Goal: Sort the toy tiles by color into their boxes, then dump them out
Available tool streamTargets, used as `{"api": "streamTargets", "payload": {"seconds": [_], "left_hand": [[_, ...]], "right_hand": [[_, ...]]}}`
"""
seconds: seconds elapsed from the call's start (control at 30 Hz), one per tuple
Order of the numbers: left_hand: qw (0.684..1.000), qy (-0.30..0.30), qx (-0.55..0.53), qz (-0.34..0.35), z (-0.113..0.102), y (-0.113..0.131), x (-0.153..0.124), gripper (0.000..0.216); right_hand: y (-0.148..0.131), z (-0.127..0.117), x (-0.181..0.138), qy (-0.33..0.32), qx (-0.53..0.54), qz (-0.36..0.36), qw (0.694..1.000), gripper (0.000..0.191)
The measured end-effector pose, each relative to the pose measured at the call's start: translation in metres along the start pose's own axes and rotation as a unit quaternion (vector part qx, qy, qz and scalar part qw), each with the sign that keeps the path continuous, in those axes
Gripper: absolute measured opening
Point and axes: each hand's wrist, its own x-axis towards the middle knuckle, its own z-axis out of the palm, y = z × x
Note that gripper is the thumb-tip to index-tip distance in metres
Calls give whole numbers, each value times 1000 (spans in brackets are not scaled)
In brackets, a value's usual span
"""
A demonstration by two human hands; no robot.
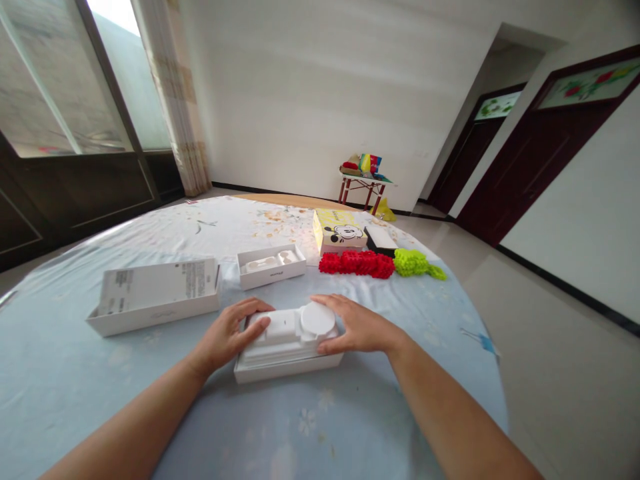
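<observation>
A white moulded insert tray (283, 327), with a rectangular hump on the left and a round raised disc on the right, sits over a shallow white box (290, 369) at the near middle of the table. My left hand (235, 331) grips the tray's left end, thumb on top and fingers along the far side. Around its right end my right hand (350, 325) is closed, with the thumb on the near side and the fingers by the disc. Whether the tray is fully seated in the box I cannot tell.
Behind my hands lies an open white phone box (275, 275) with an insert. Left of it is a long white box (160, 310) with a printed panel. Farther right are a yellow cartoon box (325, 233), a black-and-white box (381, 239), and red (356, 264) and lime-green (415, 262) textured bundles.
</observation>
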Motion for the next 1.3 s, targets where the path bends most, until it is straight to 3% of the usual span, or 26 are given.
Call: {"api": "streamTargets", "payload": {"seconds": [0.27, 0.43, 0.7, 1.03, 1.3], "left_hand": [[1000, -2, -11, -11, 2, -2, 1, 33], [1000, 5, -21, -11, 3, -5, -1, 35], [993, 91, -65, -30, 2, -15, -1, 41], [988, 141, -62, -29, 2, -33, 0, 44], [985, 158, -50, -45, 5, -43, 2, 48]], "right_hand": [[-1, 2, 1, 2, 5, 4, 1000, 91], [5, -2, -3, 5, 68, 13, 998, 111], [17, 0, -11, -45, 91, 32, 994, 132], [20, 2, -13, -53, 35, 22, 998, 123], [18, -6, -27, -6, 68, 48, 997, 117]]}}
